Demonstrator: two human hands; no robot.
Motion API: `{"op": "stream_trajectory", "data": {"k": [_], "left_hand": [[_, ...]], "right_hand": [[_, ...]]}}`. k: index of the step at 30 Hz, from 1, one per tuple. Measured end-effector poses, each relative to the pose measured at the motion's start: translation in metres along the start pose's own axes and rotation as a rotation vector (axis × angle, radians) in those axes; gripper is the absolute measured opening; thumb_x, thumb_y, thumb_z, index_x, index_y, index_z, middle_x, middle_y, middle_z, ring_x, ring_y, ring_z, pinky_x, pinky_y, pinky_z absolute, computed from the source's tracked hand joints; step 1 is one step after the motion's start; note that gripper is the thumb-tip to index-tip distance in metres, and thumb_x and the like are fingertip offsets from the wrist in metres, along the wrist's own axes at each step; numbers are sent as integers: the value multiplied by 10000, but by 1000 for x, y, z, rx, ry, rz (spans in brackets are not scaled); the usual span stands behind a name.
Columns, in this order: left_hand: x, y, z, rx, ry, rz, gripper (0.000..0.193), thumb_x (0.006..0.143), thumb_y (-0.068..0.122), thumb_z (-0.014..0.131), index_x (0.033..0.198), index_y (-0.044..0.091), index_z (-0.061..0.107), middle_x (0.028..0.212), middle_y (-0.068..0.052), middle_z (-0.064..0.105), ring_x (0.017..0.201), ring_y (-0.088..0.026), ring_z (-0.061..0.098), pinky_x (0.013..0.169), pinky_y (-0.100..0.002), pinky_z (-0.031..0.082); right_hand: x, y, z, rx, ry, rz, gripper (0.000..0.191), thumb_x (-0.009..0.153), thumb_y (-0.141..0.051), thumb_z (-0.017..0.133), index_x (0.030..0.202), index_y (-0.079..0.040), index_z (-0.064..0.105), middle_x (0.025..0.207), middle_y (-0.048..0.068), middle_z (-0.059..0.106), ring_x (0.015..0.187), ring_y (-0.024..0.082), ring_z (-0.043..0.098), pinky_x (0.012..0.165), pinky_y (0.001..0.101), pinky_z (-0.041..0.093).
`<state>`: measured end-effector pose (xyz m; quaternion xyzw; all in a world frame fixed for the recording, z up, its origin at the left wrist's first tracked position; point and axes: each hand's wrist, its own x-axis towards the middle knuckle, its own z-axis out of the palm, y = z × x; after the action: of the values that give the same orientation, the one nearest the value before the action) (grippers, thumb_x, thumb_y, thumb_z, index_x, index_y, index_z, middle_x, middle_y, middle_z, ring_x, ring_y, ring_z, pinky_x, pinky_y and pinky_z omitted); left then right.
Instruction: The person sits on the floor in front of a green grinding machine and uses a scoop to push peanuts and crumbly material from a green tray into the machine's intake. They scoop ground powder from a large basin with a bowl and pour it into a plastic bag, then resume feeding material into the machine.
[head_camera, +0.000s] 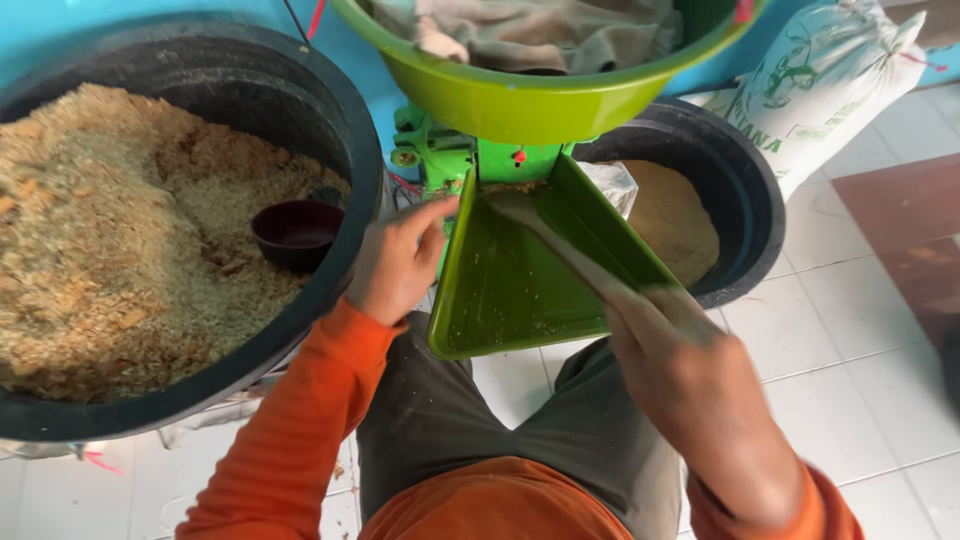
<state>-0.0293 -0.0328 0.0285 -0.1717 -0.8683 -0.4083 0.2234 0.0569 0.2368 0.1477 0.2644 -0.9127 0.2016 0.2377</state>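
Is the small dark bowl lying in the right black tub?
No, the small dark bowl lies in the left tub, on the grain.
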Motion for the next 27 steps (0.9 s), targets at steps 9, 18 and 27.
{"op": "stream_trajectory", "data": {"k": [9,18,27], "left_hand": [[-27,36,20,-55,42,202,379,914,-4,658,1288,56,650,1370,-159,649,1220,-357,672,1029,-421,542],[-9,-51,-29,-250,502,-153,361,979,44,659,1316,43,530,1421,-179,619,1184,-268,667,983,-328,523],[17,-214,-145,381,709,-811,637,917,293,837,1369,-46,543,1319,-305,583,1234,-454,556,1035,-500,454]], "right_hand": [[-5,2,41,-37,-26,204,189,973,-104,708,1158,-80,737,942,127,710,745,307,707,607,377,548],[-26,40,61,13,-56,172,167,1001,-90,681,1156,-49,730,987,163,710,806,343,695,676,399,552],[-20,17,33,-26,-121,224,190,946,-119,701,1126,-84,754,975,135,745,746,270,744,635,344,575]]}}
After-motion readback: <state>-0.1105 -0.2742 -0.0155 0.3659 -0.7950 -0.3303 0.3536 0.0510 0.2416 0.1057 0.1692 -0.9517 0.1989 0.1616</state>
